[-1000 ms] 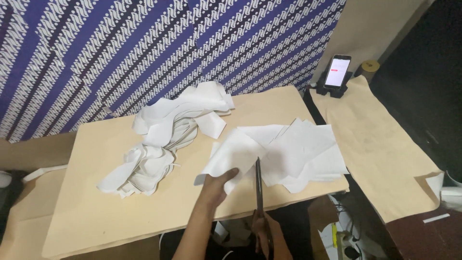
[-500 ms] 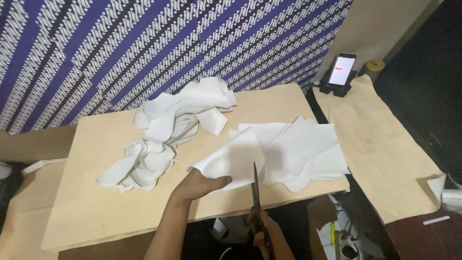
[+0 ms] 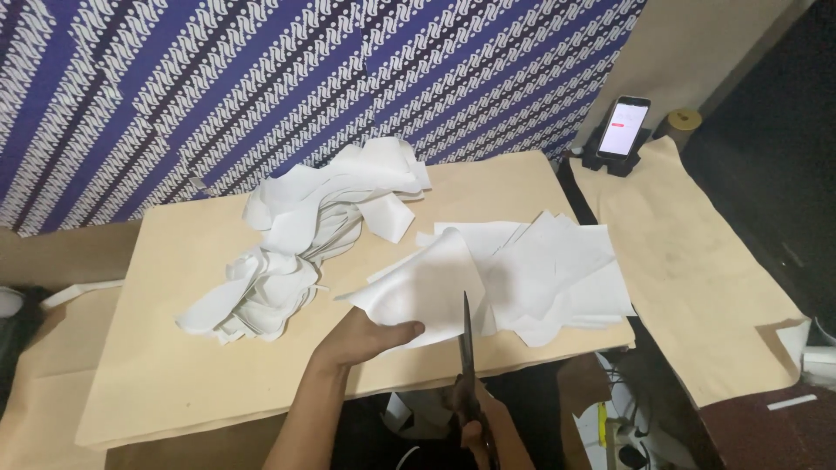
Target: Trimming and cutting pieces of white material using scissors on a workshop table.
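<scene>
Left hand (image 3: 361,335) pinches one white sheet (image 3: 427,283), fingers curled under its near edge, lifting it off the board (image 3: 157,383). Right hand (image 3: 479,422) is closed round one pair of scissors (image 3: 468,348) — blades upright, just beside the sheet. Two paper heaps: scraps (image 3: 296,235) left, sheets (image 3: 557,270) right. One phone (image 3: 625,126) behind.

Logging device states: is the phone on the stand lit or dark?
Lit: the phone stands upright on its dark stand, its screen glowing white with a small red patch.
</scene>
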